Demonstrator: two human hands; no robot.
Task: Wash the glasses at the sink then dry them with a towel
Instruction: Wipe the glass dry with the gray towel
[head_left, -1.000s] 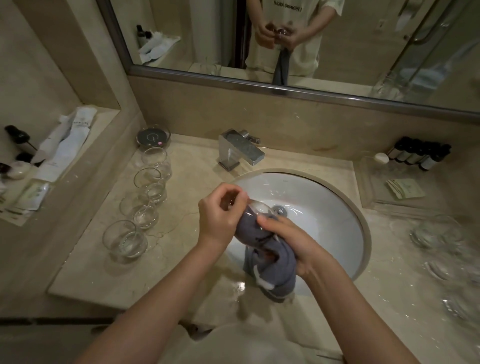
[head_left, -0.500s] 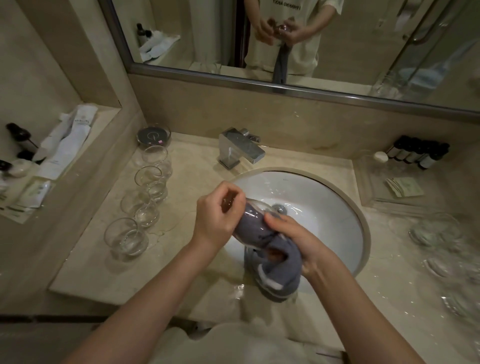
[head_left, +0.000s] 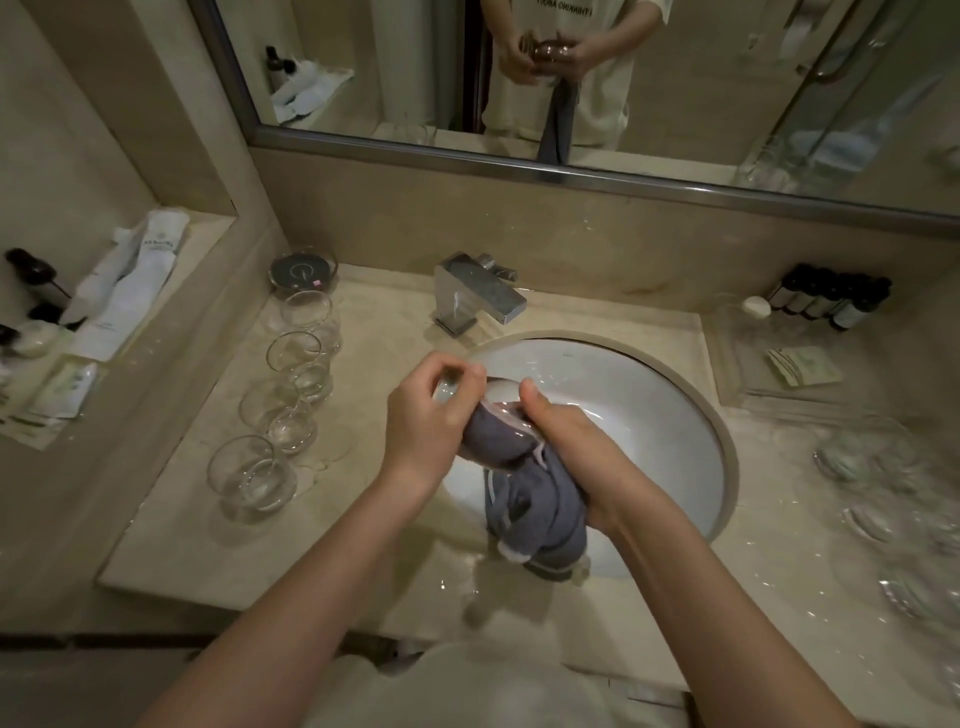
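Over the white sink (head_left: 649, 415), my left hand (head_left: 426, 421) grips a clear glass (head_left: 498, 388) by its base end, fingers curled round it. My right hand (head_left: 566, 441) holds a grey towel (head_left: 524, 493), part of it stuffed into the glass and the rest hanging down over the basin's front edge. Several clear glasses (head_left: 291, 395) stand upright in a row on the counter left of the sink. More glasses (head_left: 872, 467) lie blurred on the wet counter at the right.
A chrome faucet (head_left: 478, 296) stands behind the basin, no water running. A round dark dish (head_left: 303, 270) sits at the back left. Small dark bottles (head_left: 831, 301) and a tray with sachets (head_left: 802, 366) are at the back right. Rolled white towels (head_left: 130, 280) lie on the left ledge.
The glass has turned slightly in my left hand while my right hand worked the towel deeper and shifted a little. Both hands stay over the sink.
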